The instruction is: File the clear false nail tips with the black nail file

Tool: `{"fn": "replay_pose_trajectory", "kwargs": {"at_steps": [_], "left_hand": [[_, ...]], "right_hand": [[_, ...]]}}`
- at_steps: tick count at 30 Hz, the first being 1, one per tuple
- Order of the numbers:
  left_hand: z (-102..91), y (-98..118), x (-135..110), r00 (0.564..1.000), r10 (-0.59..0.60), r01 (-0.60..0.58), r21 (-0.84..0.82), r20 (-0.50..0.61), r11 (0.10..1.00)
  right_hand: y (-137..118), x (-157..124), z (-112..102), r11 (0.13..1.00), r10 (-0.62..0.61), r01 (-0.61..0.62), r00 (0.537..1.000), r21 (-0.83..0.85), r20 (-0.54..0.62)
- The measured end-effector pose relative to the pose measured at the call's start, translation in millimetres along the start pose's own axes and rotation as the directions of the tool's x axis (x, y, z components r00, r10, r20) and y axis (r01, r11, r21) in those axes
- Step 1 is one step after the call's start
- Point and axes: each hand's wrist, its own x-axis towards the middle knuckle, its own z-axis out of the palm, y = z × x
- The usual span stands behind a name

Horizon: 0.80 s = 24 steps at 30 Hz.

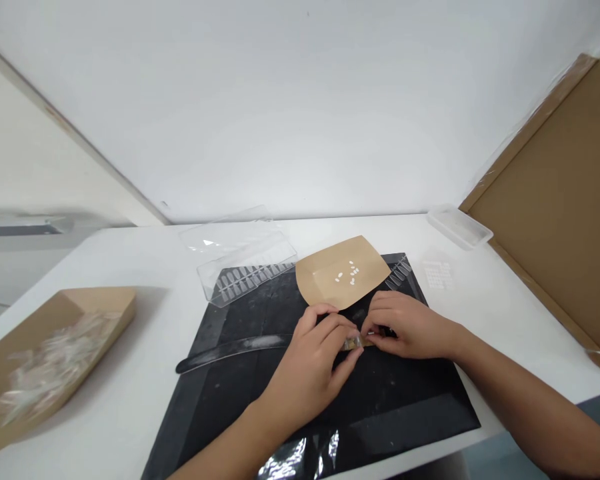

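My left hand (307,370) and my right hand (405,325) meet above a black mat (385,407), both pinching a small tan strip (354,343) from opposite ends. The strip is partly hidden by my fingertips, and its exact kind is too small to tell. Just beyond my hands, a kraft paper tray (325,273) holds several small white pieces and rests on the mat's far edge. A long, curved dark strip with a glossy surface (235,348) lies on the mat to the left of my left hand.
A clear plastic tray of false nails (250,277) sits at the mat's far left, with a clear lid (225,230) behind it. A kraft tray of clear nails (55,363) is at left. A white tray (459,227) and upright cardboard (555,200) stand at right.
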Motion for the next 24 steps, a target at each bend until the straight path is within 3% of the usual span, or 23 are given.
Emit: {"fn": "replay_pose_trajectory", "kwargs": {"at_steps": [7,18,24], "left_hand": [[-0.9,0.2,0.2,1.000,-0.005,0.005,-0.002,0.007,1.000],[-1.3,0.0,-0.7,1.000,-0.010,0.010,0.012,0.016,1.000],[-1.5,-0.1,0.5,1.000,-0.013,0.012,0.018,0.028,1.000]], "right_hand": [[-0.4,-2.9,-6.2,0.997,0.002,-0.008,0.997,0.072,0.076],[1.5,-4.9,-0.7,0.992,-0.004,0.007,1.000,-0.128,0.024],[-0.5,-3.0,0.4,0.997,0.013,-0.010,0.999,-0.078,0.037]]}}
